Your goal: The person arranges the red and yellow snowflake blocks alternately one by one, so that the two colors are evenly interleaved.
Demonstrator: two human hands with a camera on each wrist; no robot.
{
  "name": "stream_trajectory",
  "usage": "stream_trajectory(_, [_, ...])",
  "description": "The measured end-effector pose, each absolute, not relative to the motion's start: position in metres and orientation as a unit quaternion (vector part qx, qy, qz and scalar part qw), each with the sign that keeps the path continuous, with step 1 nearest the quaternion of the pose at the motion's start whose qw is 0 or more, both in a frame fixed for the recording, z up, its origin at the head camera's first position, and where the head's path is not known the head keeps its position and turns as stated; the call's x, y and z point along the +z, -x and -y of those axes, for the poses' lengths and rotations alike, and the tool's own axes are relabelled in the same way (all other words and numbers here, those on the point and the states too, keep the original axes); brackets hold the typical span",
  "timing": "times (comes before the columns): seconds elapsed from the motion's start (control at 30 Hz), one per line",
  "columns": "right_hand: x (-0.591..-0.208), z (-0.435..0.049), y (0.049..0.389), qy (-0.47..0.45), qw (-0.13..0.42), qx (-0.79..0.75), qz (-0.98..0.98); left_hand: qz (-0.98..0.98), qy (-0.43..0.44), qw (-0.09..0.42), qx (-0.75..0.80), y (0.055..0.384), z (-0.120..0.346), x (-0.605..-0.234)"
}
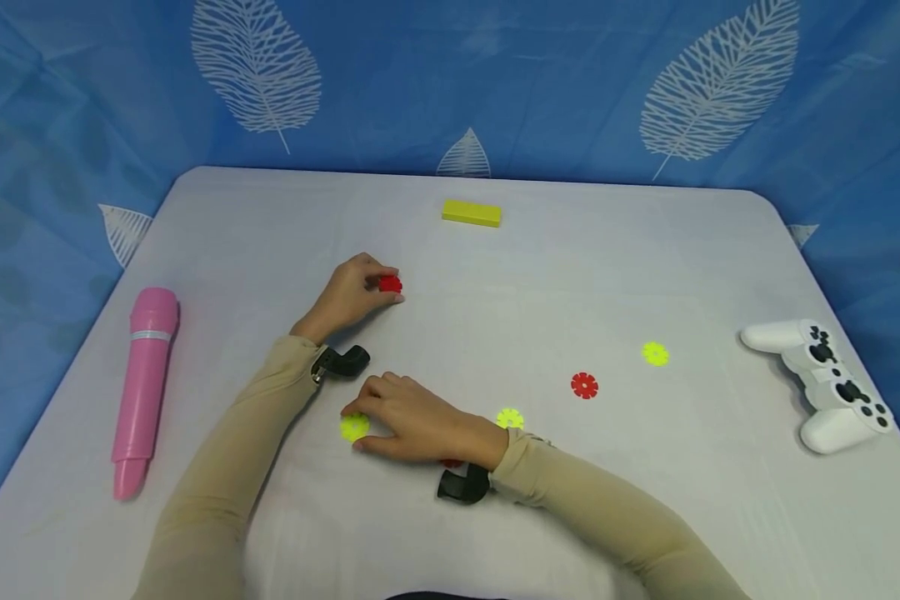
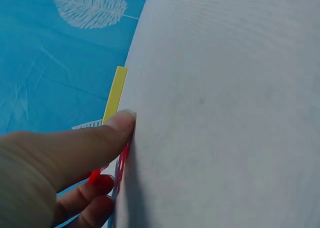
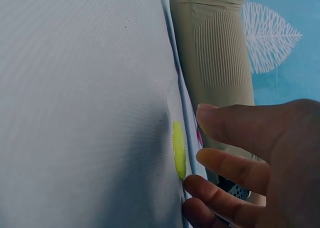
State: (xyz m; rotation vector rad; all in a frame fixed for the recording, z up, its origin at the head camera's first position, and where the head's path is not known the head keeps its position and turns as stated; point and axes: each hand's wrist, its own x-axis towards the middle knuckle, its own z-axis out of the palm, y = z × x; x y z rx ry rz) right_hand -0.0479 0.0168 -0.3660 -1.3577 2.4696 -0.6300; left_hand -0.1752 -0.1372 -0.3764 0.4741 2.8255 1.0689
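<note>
In the head view my left hand (image 1: 348, 296) pinches a red notched disc (image 1: 391, 284) between thumb and fingers, close over the tabletop. The left wrist view shows red (image 2: 123, 160) by the thumb and more red (image 2: 95, 176) among the fingers; whether that is a second piece I cannot tell. Nearer the front, my right hand (image 1: 416, 421) reaches over a yellow-green notched disc (image 1: 355, 427). That disc (image 3: 179, 150) lies on the table in the right wrist view, with the thumb and fingers spread apart beside it.
Another yellow-green disc (image 1: 510, 418) and a partly hidden red one (image 1: 452, 463) lie by the right wrist. Further right are a red disc (image 1: 584, 386) and a yellow-green disc (image 1: 656, 354). A yellow block (image 1: 471, 213), pink microphone-shaped object (image 1: 144, 392) and white game controller (image 1: 821, 383) surround them.
</note>
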Motion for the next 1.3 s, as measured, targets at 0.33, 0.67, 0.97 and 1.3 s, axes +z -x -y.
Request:
stream_trajectory(0.33, [-0.367,-0.016,0.048,0.466,0.124,-0.212,-0.850,-0.932,-0.165,0.046,0.320,0.171,0.136,-0.375])
stream_trajectory(0.67, [-0.367,-0.015,0.048,0.468,0.117,-0.210,-0.850,-0.945,-0.253,-0.031,0.205,0.160,0.136,-0.376])
stream_trajectory(0.97, [-0.369,-0.014,0.046,0.476,0.099,-0.198,-0.851,-0.943,-0.277,-0.049,0.181,0.159,0.137,-0.373])
stream_trajectory(1.3, [-0.374,-0.009,0.040,0.450,0.065,-0.199,-0.868,-0.937,-0.291,-0.075,0.178,0.161,0.137,-0.375])
